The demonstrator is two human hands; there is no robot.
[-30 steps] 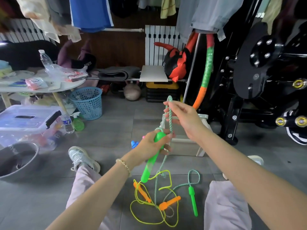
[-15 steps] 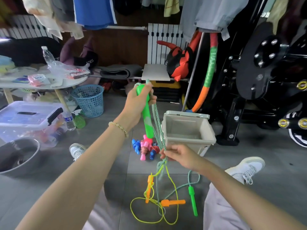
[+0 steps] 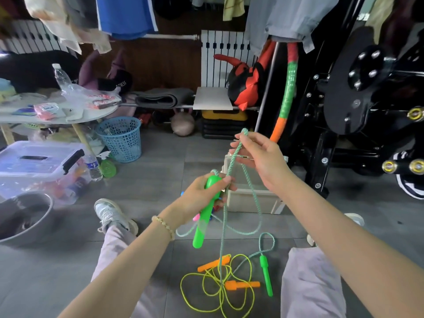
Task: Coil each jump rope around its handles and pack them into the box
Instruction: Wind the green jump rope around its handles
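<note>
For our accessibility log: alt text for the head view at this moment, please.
A person's left hand grips a green handle while the right hand pinches its pale green rope, held above it, in front of a beige box. The rope's other handle lies on the floor between the legs, beside a loose yellow rope with orange handles.

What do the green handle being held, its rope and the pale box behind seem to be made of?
The green handle: likely plastic; smooth, glossy, with a translucent band partway down. The rope: seemingly woven cord, matte; a pale green-and-white twisted pattern shows. The box: probably rigid plastic, off-white and matte, with straight moulded walls.
</note>
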